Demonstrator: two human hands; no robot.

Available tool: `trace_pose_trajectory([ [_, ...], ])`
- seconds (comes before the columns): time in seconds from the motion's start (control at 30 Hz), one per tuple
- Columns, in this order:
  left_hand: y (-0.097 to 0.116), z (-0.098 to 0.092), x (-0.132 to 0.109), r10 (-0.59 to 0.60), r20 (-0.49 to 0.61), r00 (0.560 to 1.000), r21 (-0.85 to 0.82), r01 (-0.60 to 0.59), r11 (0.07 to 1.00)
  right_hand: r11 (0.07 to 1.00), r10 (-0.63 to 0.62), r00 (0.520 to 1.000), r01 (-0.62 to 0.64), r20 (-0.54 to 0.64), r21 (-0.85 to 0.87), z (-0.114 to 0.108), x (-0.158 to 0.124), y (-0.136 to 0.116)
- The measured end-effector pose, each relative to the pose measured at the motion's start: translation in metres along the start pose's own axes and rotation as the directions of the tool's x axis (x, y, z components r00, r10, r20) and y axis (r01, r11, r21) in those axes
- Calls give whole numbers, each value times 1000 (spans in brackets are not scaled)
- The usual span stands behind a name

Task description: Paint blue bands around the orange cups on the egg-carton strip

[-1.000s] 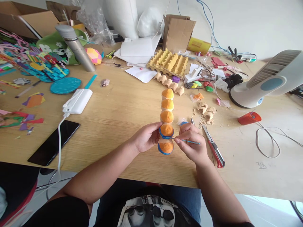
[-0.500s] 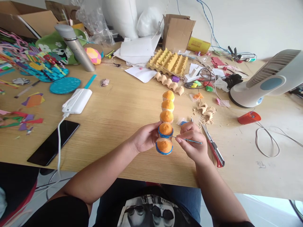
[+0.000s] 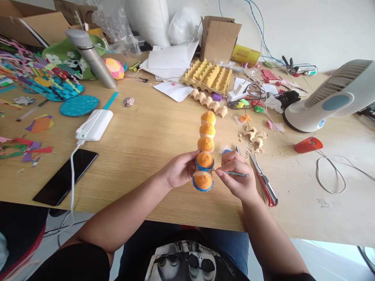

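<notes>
A strip of egg-carton cups painted orange (image 3: 205,144) lies lengthwise on the wooden table (image 3: 146,148). The two nearest cups have blue rims. My left hand (image 3: 179,171) grips the strip's left side at those near cups. My right hand (image 3: 238,176) pinches a thin teal-handled paintbrush (image 3: 234,173), its tip touching the right edge of the second cup.
A red utility knife (image 3: 265,183) and carton scraps (image 3: 254,136) lie to the right of my hand. A phone (image 3: 66,175) and a white power bank (image 3: 95,125) sit left. A yellow egg tray (image 3: 208,76), a fan (image 3: 331,97), an orange cap (image 3: 307,145) and paper crafts fill the back.
The strip has tilted very slightly and the brush tip has shifted a little along the second cup's rim. Both hands stay in place.
</notes>
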State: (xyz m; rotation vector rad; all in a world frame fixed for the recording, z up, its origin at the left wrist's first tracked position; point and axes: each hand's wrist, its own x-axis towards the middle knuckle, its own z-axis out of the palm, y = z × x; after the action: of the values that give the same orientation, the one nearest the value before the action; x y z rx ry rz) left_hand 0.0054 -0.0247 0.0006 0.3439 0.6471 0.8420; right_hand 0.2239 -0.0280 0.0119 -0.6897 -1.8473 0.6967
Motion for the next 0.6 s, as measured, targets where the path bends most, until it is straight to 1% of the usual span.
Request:
trace_pose_trajectory([
  [0.07, -1, -1, 1, 0, -13, 1000, 7, 0, 1000, 1000, 26, 1000, -27, 8, 8, 0, 0, 0],
  [0.33, -2, -5, 3, 5, -71, 997, 19, -3, 1000, 999, 46, 999, -47, 26, 26, 1, 1, 0],
  [0.6, -2, -5, 4, -7, -89, 996, 30, 10, 1000, 998, 48, 996, -49, 70, 24, -1, 3, -1],
])
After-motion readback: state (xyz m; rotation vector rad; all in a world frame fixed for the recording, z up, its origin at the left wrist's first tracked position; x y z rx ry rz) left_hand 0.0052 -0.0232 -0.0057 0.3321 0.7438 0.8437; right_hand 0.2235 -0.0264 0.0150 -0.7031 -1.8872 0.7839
